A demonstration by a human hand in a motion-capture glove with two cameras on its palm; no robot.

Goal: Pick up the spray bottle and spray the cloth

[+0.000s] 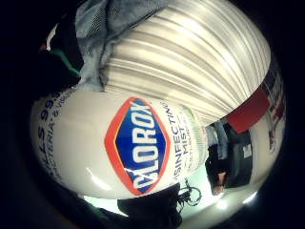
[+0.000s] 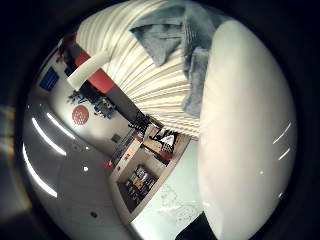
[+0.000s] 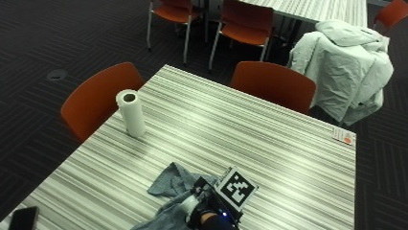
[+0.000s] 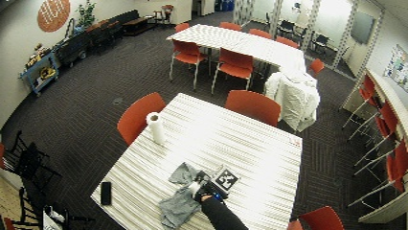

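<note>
While the right hand (image 3: 207,215) is working at the lower centre of the outside view, its grip is wrapping the spray bottle (image 1: 119,145), held over the cloth (image 3: 167,191) on the table (image 3: 255,134). Pick-up looks done; spraying is in hand. Next: aiming nozzle at cloth, squeezing trigger. Counting: 1 bottle, 1 cloth, 1 paper towel roll (image 3: 131,112), 1 phone (image 3: 22,218).

One spray bottle (image 1: 119,143), one cloth (image 3: 167,197), one paper-towel roll (image 3: 131,113), one phone (image 3: 22,218).
</note>
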